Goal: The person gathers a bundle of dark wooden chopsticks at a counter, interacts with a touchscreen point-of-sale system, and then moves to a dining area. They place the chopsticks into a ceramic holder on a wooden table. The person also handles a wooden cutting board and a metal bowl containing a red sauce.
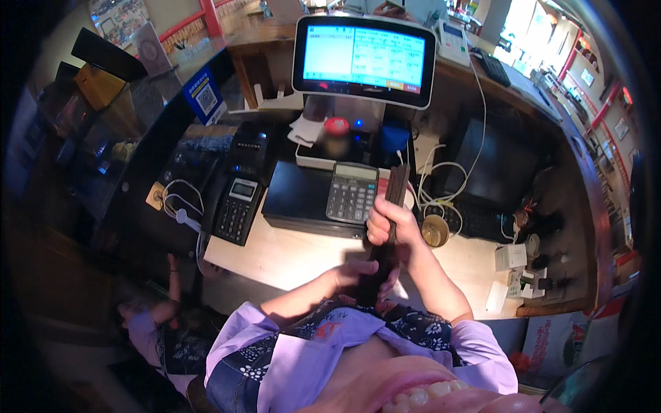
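A bundle of long dark sticks, possibly chopsticks [397, 186], stands roughly upright in front of my chest. My right hand [391, 223] is closed around its upper part. Lower down, in shadow, my left hand [359, 271] is at the bundle's lower part; its fingers are partly hidden. Just beyond my right hand, a desk calculator [353, 193] rests on a black box [297, 193]. To the right of that hand is a small round cup [435, 230] on the light wooden desk [289, 258].
A lit touchscreen terminal [363, 59] stands at the back. A desk telephone [238, 209] is at the left, with white cables [454, 193], a dark monitor [490, 160] and small boxes [511, 257] at the right. Another person [165, 330] is at lower left; someone's hands [390, 10] show beyond the screen.
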